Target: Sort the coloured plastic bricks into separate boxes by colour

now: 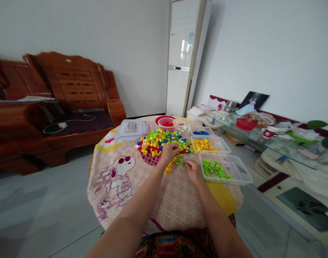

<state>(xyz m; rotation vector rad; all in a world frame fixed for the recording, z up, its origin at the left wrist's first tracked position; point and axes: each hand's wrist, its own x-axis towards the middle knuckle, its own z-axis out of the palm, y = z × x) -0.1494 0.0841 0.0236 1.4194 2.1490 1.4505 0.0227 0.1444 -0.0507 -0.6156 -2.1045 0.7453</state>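
Observation:
A pile of mixed toy bricks (pixel 155 141) in yellow, green, red, blue and white lies on the cloth-covered round table (pixel 169 200). My left hand (pixel 169 152) is over the pile's front edge, fingers pinched together; whatever they hold is too small to name. To its right, my right hand (pixel 193 169) has its fingers curled at a small green brick near the green tub. Yellow bricks (pixel 168 167) lie loose just in front of the pile. Clear tubs on the right hold green bricks (pixel 215 168), yellow bricks (pixel 204 144) and blue bricks (pixel 201 133).
Behind the pile stands a round tub (pixel 166 123) with red bricks, near some white bricks (pixel 182 128). Clear lids (pixel 131 129) lie at the back left. A cluttered glass table (pixel 260 134) is at the right, a wooden bench (pixel 72 93) at the left.

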